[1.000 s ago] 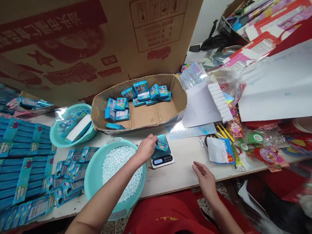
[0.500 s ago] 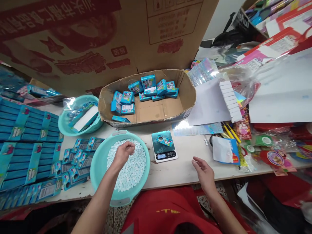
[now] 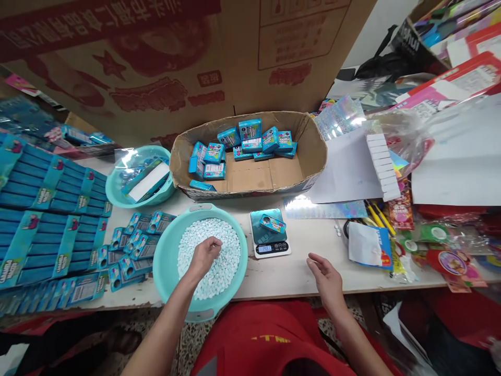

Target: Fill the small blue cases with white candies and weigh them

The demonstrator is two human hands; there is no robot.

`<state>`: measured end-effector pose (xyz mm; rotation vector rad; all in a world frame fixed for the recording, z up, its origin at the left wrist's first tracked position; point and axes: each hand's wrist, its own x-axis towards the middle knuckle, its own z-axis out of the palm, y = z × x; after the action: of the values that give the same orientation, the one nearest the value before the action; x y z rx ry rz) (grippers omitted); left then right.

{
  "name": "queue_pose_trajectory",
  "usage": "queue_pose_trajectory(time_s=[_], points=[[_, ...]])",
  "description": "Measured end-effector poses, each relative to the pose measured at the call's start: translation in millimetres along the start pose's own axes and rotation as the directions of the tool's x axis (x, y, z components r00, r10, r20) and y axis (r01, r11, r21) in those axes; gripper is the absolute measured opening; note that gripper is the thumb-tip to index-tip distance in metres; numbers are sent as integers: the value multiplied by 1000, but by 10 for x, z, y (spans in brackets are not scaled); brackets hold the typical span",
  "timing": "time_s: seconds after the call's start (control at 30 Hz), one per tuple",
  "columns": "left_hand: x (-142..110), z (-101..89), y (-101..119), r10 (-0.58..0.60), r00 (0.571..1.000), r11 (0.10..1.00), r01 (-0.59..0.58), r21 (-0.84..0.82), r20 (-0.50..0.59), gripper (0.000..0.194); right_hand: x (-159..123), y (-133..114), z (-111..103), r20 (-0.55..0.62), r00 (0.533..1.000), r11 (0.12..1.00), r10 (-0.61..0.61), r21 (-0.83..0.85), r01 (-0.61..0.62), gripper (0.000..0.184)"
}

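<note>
My left hand (image 3: 206, 257) is over the turquoise basin (image 3: 166, 261), its fingers curled together just above the small pale mint candies (image 3: 225, 271). Whatever its fingertips hold, if anything, is hidden. On the table's front part hovers my right hand (image 3: 325, 275), fingers extended and apart, with nothing in it. Between the hands stands a digital kitchen scale (image 3: 273, 248) with a lit display. A small blue candy box (image 3: 273, 224) with a round hole lies on its plate.
A cut-down carton (image 3: 250, 180) behind the scale holds several blue boxes. More blue boxes (image 3: 135, 245) lie left of the basin, beside stacked display packs (image 3: 50, 230). A smaller bowl (image 3: 113, 190) stands behind. Papers (image 3: 336, 167) and packets (image 3: 370, 245) crowd the right.
The view has shifted, so the table's things appear farther right. My left hand sits slightly lower over the candies; my right hand has barely moved.
</note>
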<state>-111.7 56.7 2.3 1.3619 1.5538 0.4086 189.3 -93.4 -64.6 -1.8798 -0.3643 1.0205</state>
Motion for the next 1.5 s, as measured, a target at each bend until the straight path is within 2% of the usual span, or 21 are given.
queue_pose_trajectory(time_s=[0.17,0.27,0.33,0.4,0.5,0.57,0.67,0.77,0.83,0.9,0.93,1.0,1.03,1.1,1.17,1.23,1.27,1.33,1.37,1.43,1.5], points=[[19,7,71,-3,1000,998,2,58,20,18,0,53,-36,-28,1000,1000,-1,15,1,56],[27,79,203,6,999,1000,-7,31,45,17,5,90,-52,-33,999,999,2,37,-1,55],[48,139,322,35,997,999,-37,29,69,15,2,94,-55,-32,999,999,9,52,-8,54],[81,180,417,108,991,985,-118,129,83,12,-1,86,-57,-34,999,998,16,61,-14,54],[127,205,413,198,974,853,-227,470,111,17,5,81,-75,-39,999,998,18,57,-16,54],[131,226,298,164,975,726,-223,650,152,20,20,93,-97,-44,999,998,18,57,-16,55],[89,290,60,54,955,664,-253,703,293,26,44,120,-130,-53,998,997,34,64,-31,56],[30,311,-103,5,926,740,-258,622,378,17,55,121,-140,-61,997,997,45,65,-41,55],[7,251,-139,-34,938,864,-146,481,345,12,57,102,-132,-66,997,997,45,61,-41,54],[-4,135,-123,-89,940,979,21,205,329,16,60,75,-115,-71,997,997,43,59,-39,53],[-5,69,-97,-108,936,994,99,45,334,22,63,63,-106,-70,997,998,40,61,-36,53],[3,-46,-3,-114,932,959,194,-208,344,34,73,44,-91,-63,997,997,35,66,-30,52],[15,-81,68,-108,934,938,210,-276,341,38,79,38,-85,-61,998,997,34,68,-30,52],[62,-85,262,-102,930,936,210,-282,353,37,92,32,-78,-58,998,997,38,67,-34,52],[141,3,517,-60,926,980,126,-156,373,30,103,23,-74,-57,998,997,39,66,-35,52],[237,161,800,55,925,995,-80,52,376,20,109,6,-73,-54,998,997,43,67,-39,51],[284,255,939,132,915,964,-208,165,382,16,111,-5,-75,-53,997,996,50,72,-46,52],[360,448,1179,279,868,818,-439,371,411,13,110,-28,-86,-55,996,994,70,84,-65,53],[387,537,1272,323,842,728,-513,454,433,16,109,-35,-95,-58,995,993,80,90,-75,54],[420,683,1390,348,805,570,-588,573,480,25,105,-34,-123,-66,993,991,96,99,-89,55],[438,778,1429,332,789,475,-613,631,517,29,105,-8,-159,-78,992,990,102,102,-94,54]])
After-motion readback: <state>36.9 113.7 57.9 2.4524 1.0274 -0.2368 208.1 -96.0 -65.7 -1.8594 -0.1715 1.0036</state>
